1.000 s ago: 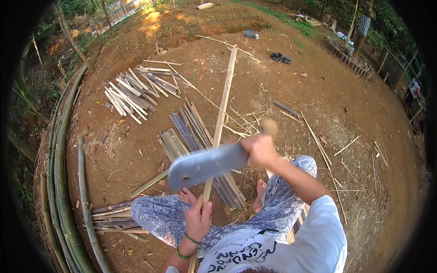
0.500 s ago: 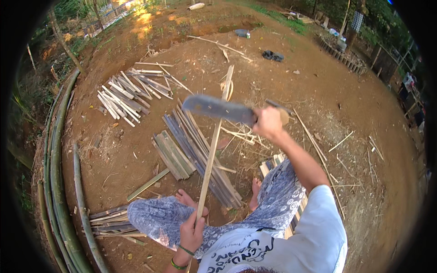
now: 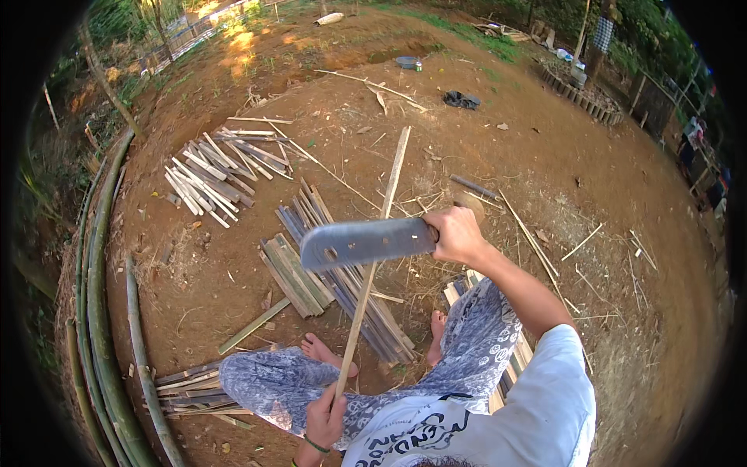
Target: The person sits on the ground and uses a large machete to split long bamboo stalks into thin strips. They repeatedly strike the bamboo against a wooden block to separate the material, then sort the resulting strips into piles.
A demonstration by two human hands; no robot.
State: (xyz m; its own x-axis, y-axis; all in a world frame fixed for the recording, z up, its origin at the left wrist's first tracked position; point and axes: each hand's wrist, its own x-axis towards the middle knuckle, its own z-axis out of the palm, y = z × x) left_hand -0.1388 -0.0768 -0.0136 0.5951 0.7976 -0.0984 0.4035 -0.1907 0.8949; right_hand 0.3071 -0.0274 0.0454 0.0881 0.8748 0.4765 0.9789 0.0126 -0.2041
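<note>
My left hand [image 3: 324, 420], near my lap, is closed round the lower end of a long bamboo strip [image 3: 356, 315]. The strip slants up and away from me, its far end above the bare soil. In my right hand [image 3: 457, 233] is a machete [image 3: 366, 243], gripped by its handle. Its broad dark blade points left and crosses over the strip; whether the two touch I cannot tell. Beneath them lies a bundle of dark bamboo strips [image 3: 381, 327] between my bare feet. A shorter stack of greenish bamboo slats [image 3: 292, 272] is just left of it.
A pile of cut bamboo pieces [image 3: 210, 175] lies at the far left. Long green bamboo poles [image 3: 99, 311] run along the left side. Behind my right hand are a wooden block [image 3: 471, 206] and a dark rod [image 3: 475, 187]. More strips [image 3: 202, 389] stick out beside my left knee.
The machete has come down and nearer to me along the strip, with my right hand lowered slightly. My left hand keeps hold of the strip, now a little lower.
</note>
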